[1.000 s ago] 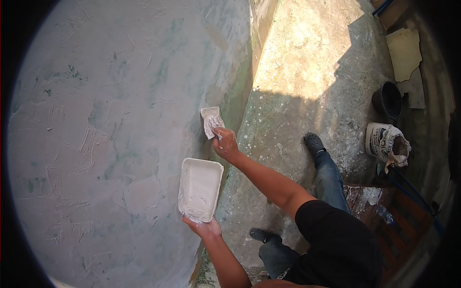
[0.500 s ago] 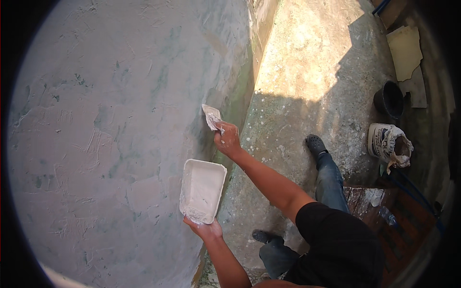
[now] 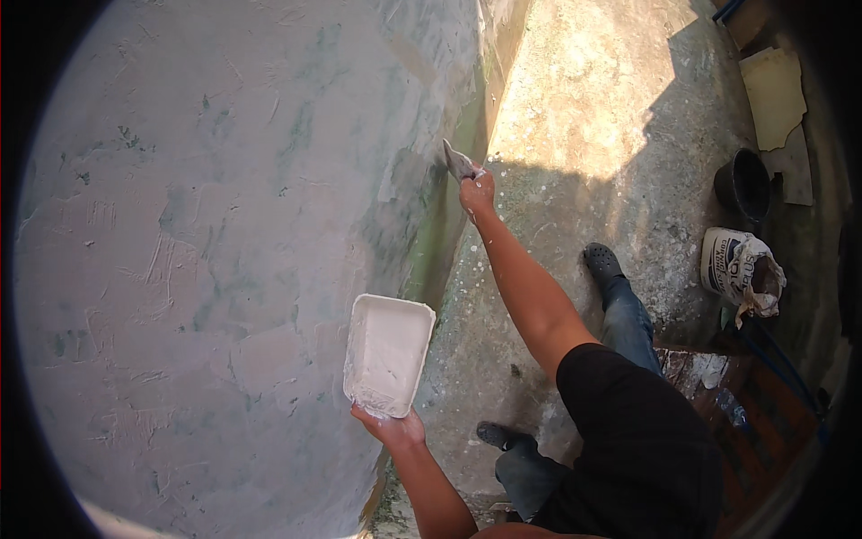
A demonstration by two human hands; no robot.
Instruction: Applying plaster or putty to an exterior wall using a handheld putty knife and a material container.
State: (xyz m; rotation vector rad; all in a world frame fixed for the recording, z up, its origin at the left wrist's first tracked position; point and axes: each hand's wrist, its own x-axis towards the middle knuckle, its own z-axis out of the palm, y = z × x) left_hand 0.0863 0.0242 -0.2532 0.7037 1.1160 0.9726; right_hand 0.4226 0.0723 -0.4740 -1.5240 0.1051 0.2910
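My left hand (image 3: 395,429) grips the near end of a white rectangular tray (image 3: 357,359), whose inside is coated with whitish plaster paste. Held out ahead, my right hand (image 3: 478,194) is closed round a putty knife (image 3: 459,162). Its blade points up and to the left, at the lower part of the wall (image 3: 215,269); whether the edge touches the surface I cannot tell. Grey-white plaster covers most of the wall, with greenish patches showing through. Smears of paste mark the fingers of my right hand.
A concrete floor (image 3: 557,207) speckled with white drips runs beside the wall, partly sunlit. To the right stand a black bucket (image 3: 743,184) and an opened white sack (image 3: 732,265). Board pieces (image 3: 774,94) lean farther up. A wooden pallet (image 3: 763,422) and blue hose (image 3: 777,359) lie lower right.
My right hand with the putty knife has moved up and to the right along the wall's lower edge, and the blade has turned. The tray in my left hand has shifted slightly right.
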